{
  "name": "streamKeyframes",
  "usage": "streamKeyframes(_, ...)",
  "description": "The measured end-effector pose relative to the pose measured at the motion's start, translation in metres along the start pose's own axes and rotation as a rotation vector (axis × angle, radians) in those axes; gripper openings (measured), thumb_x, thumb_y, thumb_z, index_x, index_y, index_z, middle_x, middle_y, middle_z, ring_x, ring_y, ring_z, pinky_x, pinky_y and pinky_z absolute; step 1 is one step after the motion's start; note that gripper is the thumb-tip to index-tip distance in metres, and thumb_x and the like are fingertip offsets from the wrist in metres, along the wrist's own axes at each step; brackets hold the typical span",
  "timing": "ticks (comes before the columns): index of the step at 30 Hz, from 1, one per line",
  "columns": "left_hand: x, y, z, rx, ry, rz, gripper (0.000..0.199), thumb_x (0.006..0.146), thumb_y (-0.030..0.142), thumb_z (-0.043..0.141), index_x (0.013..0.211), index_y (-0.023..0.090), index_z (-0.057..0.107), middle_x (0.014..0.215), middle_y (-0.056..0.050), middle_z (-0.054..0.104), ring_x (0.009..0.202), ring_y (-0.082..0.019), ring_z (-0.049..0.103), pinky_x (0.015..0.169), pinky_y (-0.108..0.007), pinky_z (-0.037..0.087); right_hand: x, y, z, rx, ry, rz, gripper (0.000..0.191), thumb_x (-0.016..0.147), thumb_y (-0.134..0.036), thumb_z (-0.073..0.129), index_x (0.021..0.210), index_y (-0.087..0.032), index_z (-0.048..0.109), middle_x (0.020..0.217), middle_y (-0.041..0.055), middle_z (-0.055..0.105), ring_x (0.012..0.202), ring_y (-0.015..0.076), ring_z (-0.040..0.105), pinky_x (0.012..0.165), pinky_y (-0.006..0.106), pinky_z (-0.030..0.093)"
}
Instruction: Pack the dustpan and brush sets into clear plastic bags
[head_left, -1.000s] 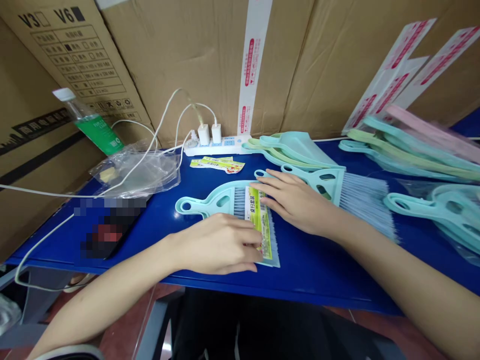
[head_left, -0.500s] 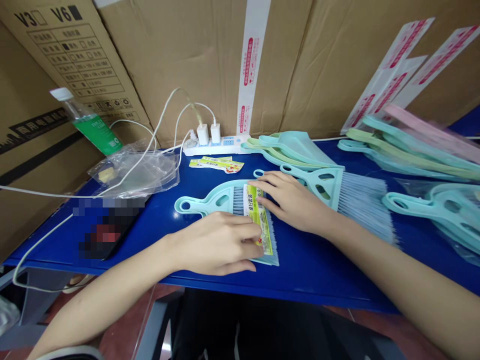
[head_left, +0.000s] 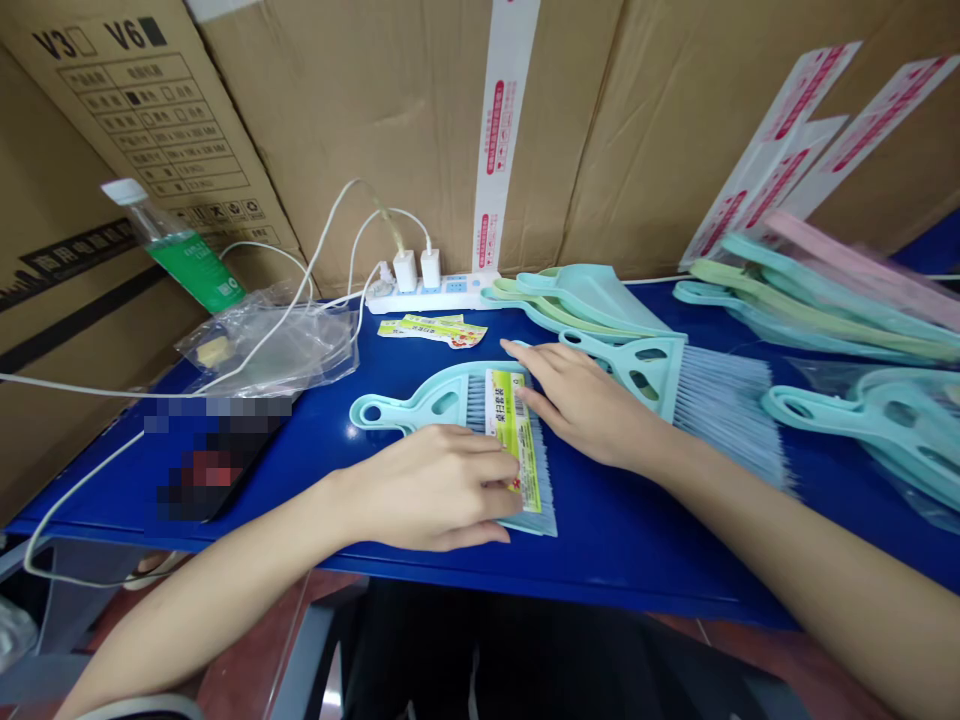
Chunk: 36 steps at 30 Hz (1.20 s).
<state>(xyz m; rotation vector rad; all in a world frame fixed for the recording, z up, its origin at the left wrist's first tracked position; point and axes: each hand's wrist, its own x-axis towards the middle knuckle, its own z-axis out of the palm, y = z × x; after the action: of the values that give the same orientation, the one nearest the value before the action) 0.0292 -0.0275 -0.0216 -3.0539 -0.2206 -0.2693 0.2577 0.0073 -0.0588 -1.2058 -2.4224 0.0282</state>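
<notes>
A light-blue dustpan with a small brush (head_left: 450, 400) lies in front of me, its handle pointing left. Across the brush's bristles runs a yellow-green and white paper label (head_left: 508, 415). My left hand (head_left: 442, 485) is over the near side of this set, fingers bent down onto the label and bristles, thumb along the near edge; the fingertips are partly hidden. At the far right corner of the set, my right hand (head_left: 581, 400) has its fingers stretched out beside the label's upper end, holding nothing that I can see. Behind it lies another blue brush (head_left: 720, 400).
Stacked blue and green dustpans (head_left: 592, 295) stand behind my right hand, with more wrapped sets (head_left: 892, 410) at right. Two loose labels (head_left: 435, 328) lie before a power strip (head_left: 457, 290). A clear plastic bag (head_left: 300, 340), a bottle (head_left: 195, 265) and white cables are at left.
My right hand has slid slightly to the right, off the label's upper end, so more of the label shows. The left hand has hardly moved.
</notes>
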Motion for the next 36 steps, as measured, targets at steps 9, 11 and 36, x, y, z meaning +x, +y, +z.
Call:
streamKeyframes(9,0.0014,0.0014,0.0012,0.015,0.042,0.016,0.016,0.089,0.033,0.069,0.090,0.017,0.071,0.080,0.000,0.063,0.068,-0.017,0.053,0.063,-0.032,0.042,-0.0004,0.0007,-0.0017,-0.011,-0.004,0.021,0.050,0.100,-0.029,0.031,0.145,-0.017,0.048,0.118,0.0163,0.069,0.115,0.0331,0.060,0.096,0.056,0.049)
streamKeyframes(11,0.0012,0.0017,0.0016,0.017,0.046,0.023,0.017,0.090,0.034,0.069,0.090,0.017,0.070,0.080,0.000,0.063,0.069,-0.017,0.054,0.063,-0.032,0.042,-0.0008,0.0005,-0.0022,-0.014,-0.005,0.023,0.049,0.099,-0.027,0.030,0.143,-0.017,0.050,0.117,0.0161,0.069,0.114,0.0331,0.060,0.095,0.055,0.049)
streamKeyframes(36,0.0002,-0.0001,0.0043,0.043,0.116,0.019,0.023,0.098,0.034,0.056,0.090,0.017,0.069,0.074,0.001,0.065,0.068,-0.016,0.053,0.061,-0.031,0.039,-0.0004,0.0089,-0.0056,0.151,0.069,0.109,0.042,0.100,-0.030,0.034,0.132,-0.026,0.061,0.115,0.0106,0.068,0.110,0.0305,0.062,0.098,0.054,0.048)
